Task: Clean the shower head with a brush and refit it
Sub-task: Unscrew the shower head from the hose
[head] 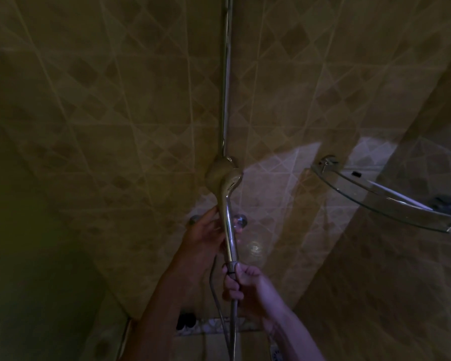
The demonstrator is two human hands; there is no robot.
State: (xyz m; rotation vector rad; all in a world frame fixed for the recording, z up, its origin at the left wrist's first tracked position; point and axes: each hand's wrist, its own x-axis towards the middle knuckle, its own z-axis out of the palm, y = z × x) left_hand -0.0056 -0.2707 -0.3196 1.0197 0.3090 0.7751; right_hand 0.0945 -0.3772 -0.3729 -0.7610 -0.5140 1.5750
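A chrome hand shower head (228,194) stands upright in front of the tiled wall, its head next to the holder (216,173) at the foot of the vertical rail (227,74). My left hand (206,235) holds the shower handle from the left, about halfway down. Just below it, my right hand (241,281) grips the hose nut at the handle's lower end. The metal hose (233,329) hangs down from there. No brush is in view. The room is dim.
A curved glass corner shelf (385,199) juts out at the right, with a dark object at its far end. Two chrome tap knobs (240,221) sit on the wall behind the handle. A tiled ledge (211,327) runs along the bottom.
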